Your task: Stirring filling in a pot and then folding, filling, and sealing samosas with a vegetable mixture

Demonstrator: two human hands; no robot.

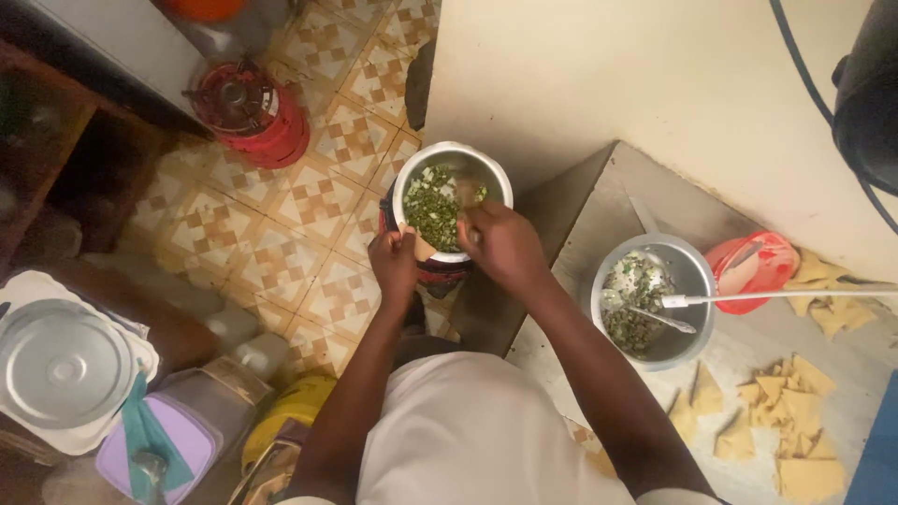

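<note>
Head view, looking straight down. Both hands meet over a metal bowl [453, 199] of chopped green filling, which sits on top of a red stand on the patterned tile floor [281, 234], just off the edge of the tabletop [599, 206]. Left hand [395, 265] at the bowl's near rim, fingers curled around a small pale pastry piece [424, 249] that shows between the two hands; grip closed on it. Right hand [500, 241] over the bowl's right side, fingers bunched and pointed down toward the filling and the pastry; what it pinches, if anything, cannot be told. To the right, on the grey tabletop, a second metal bowl [655, 297] holds more of the green mix, with a spoon [666, 321] lying in it and a white-handled utensil [776, 296] resting across its rim. Just beyond it, a red plastic bowl [753, 271]. Folded triangular pastries [781, 411] lie scattered on the tabletop near the lower right. On the floor at upper left, a red gas burner [251, 110]. Lower left: a round metal lid [61, 363] on a white tray, and a purple-lidded container [173, 440] beside it.
</note>
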